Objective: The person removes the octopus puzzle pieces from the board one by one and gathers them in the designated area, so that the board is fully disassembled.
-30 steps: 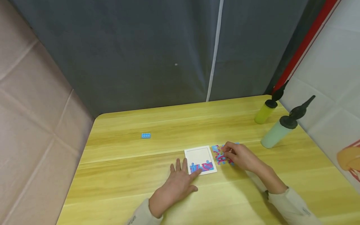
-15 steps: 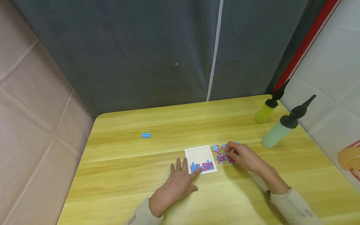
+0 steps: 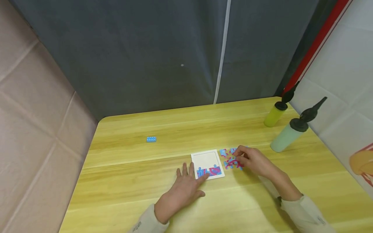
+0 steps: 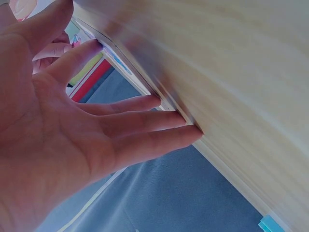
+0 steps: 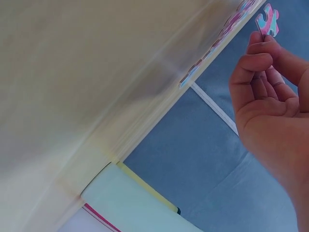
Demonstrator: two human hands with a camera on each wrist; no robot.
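A white square puzzle tray [image 3: 205,159] lies on the table, with a row of joined blue and pink pieces [image 3: 215,171] along its near side. My left hand [image 3: 184,189] is spread at the tray's left and near corner, its index finger touching the near part. Loose jigsaw pieces [image 3: 229,163] lie flat just right of the tray. Over them, my right hand [image 3: 256,161] pinches one blue and pink jigsaw piece [image 5: 268,21] between thumb and index finger. The right wrist view shows this piece raised off the table; in the head view the fingers mostly hide it.
A small blue toy brick [image 3: 151,139] sits on the table to the left. Toward the right edge stand a yellow-green pump [image 3: 273,116] and a pale green pump [image 3: 287,138], both with black tops. A dark curtain [image 3: 145,58] hangs behind the table.
My right hand has shifted slightly to the right, uncovering a little more of the loose pieces. The left hand and the tray keep their places.
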